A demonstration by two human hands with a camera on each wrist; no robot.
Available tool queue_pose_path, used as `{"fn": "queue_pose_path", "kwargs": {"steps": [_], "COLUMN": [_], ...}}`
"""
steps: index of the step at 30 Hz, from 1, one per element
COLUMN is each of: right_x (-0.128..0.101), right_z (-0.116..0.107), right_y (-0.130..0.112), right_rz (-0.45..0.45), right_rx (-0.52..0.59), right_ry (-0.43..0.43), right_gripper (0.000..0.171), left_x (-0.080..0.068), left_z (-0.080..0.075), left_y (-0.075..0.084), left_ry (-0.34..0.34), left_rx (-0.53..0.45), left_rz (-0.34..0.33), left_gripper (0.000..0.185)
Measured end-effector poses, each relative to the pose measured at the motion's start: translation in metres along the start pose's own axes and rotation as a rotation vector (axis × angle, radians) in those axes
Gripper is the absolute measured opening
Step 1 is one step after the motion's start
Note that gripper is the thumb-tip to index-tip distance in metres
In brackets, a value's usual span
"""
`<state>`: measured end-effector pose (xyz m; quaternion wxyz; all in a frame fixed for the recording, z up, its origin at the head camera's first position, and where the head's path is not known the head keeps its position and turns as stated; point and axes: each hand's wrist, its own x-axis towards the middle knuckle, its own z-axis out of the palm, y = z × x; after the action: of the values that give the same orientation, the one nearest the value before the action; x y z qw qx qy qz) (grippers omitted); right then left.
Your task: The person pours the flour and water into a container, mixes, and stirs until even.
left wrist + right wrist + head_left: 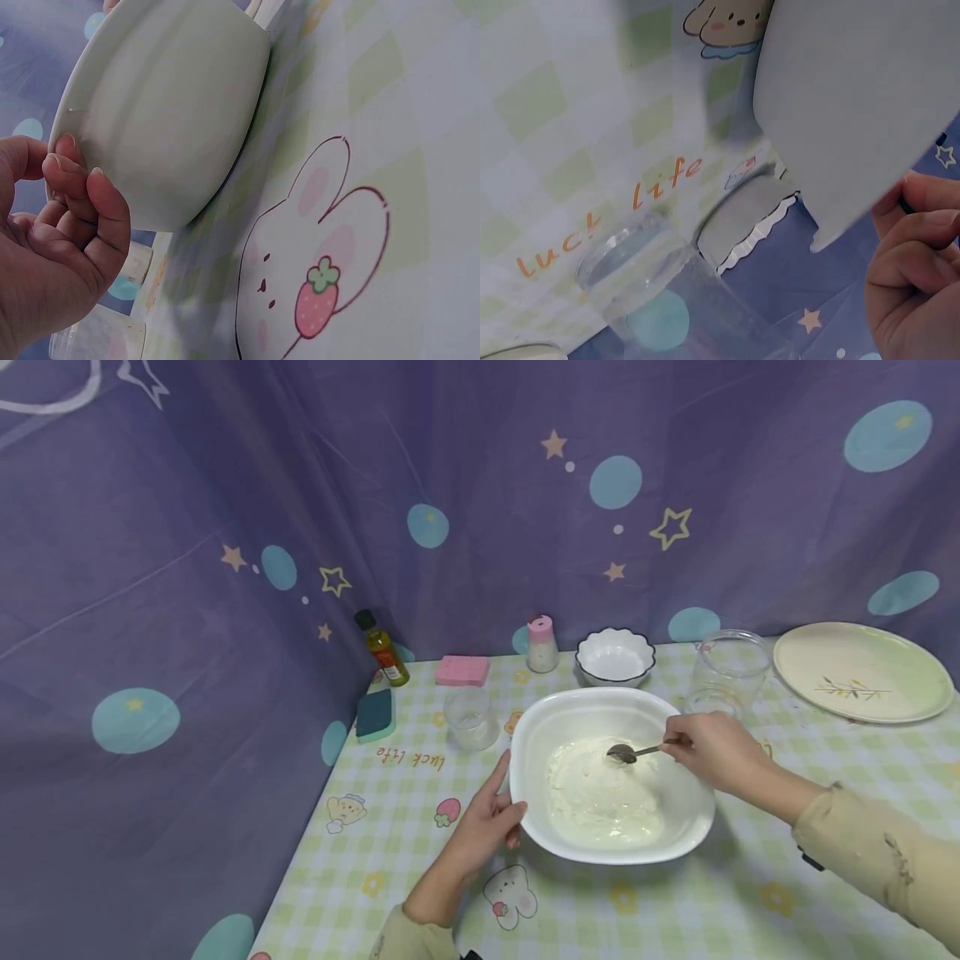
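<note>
A large white basin (540,718) stands in the middle of the table with a pale, wet, batter-like mixture (600,793) spread over its bottom. My left hand (487,818) grips the basin's left rim, thumb on top and the other fingers curled beneath, as the left wrist view (71,225) also shows. In my right hand (712,747) a metal spoon (622,753) is pinched by the handle over the basin's right side. Its bowl dips at the surface of the mixture. The right wrist view shows the right hand's curled fingers (919,247) beside the basin's outer wall (847,97).
Behind the basin stand a clear cup (471,720), a pink-capped shaker (542,645), a scalloped bowl (615,658) and a clear jar (731,668). An oval plate (862,672) lies far right. Far left are an oil bottle (384,652), a pink sponge (462,671) and a green sponge (375,716).
</note>
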<state>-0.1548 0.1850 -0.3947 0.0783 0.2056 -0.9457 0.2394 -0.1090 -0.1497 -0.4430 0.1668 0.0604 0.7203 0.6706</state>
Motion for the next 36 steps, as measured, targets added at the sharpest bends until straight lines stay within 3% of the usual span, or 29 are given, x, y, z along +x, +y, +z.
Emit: {"fn": "queue_pose_path", "kwargs": {"steps": [8,19,25,36], "right_x": [-0.006,-0.008,-0.011,-0.013], "right_z": [-0.017,-0.033,-0.032,-0.009], "right_y": [0.006,0.004,-0.002,-0.017], "right_rz": [-0.009,-0.004,-0.033,-0.145], "right_rx": [0.017,0.085,0.189,0.267], "right_ry": [-0.081,-0.258,-0.33,-0.263], "right_gripper": [0.016,0.018,0.018,0.022], "left_x": [0.0,0.001,0.002,0.001], "left_z": [0.0,-0.001,-0.002,-0.001], "left_y": [0.001,-0.001,-0.002,-0.002], "left_ry": [-0.006,-0.01,-0.021,-0.012], "left_rx": [-0.008,-0.004,-0.011,-0.003], "left_rz": [-0.004,0.007,0.014,0.016], "left_gripper": [0.078,0.078,0.078,0.078]}}
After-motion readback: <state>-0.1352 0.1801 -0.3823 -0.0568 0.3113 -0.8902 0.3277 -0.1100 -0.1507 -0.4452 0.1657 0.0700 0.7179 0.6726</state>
